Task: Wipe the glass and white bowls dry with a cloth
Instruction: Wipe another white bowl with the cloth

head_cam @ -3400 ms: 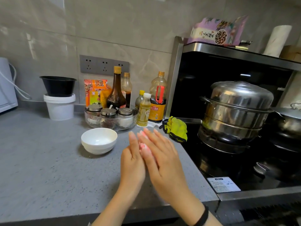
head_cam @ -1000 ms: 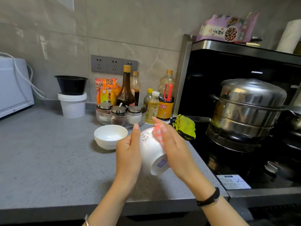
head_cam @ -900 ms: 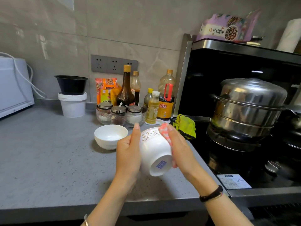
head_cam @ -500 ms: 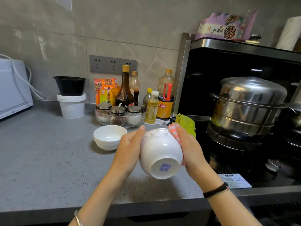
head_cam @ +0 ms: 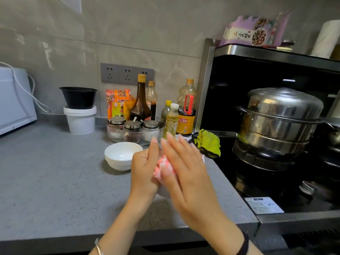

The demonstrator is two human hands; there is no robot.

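Both hands are up over the grey countertop [head_cam: 55,181], closed in around a white patterned bowl [head_cam: 162,193]. Only a pale sliver of it shows, under the heels of the palms. The left hand [head_cam: 145,172] grips it from the left side: thumb straight up, knuckles folded, the other fingertips hidden behind the bowl. The right hand [head_cam: 185,173] lies flat across it, fingers straight and a little spread, pointing away from the body. They press a pink-and-white cloth [head_cam: 162,167] onto the bowl, and the cloth bunches out in the gap between the two hands. Which part of the bowl the cloth is on, I can't tell.

Just left of the left knuckles, a plain white bowl [head_cam: 122,155] sits upright on the counter, apart from the hand. Right beyond the raised thumb stands a glass bowl [head_cam: 112,134] holding lidded seasoning jars [head_cam: 132,126]. Past the right fingertips stand oil and sauce bottles [head_cam: 184,115]. To the right of those fingertips, a yellow-green rag [head_cam: 207,142] lies crumpled at the edge of the black cooktop [head_cam: 257,184]. Further right, a steel steamer pot [head_cam: 281,116] sits on the burner.
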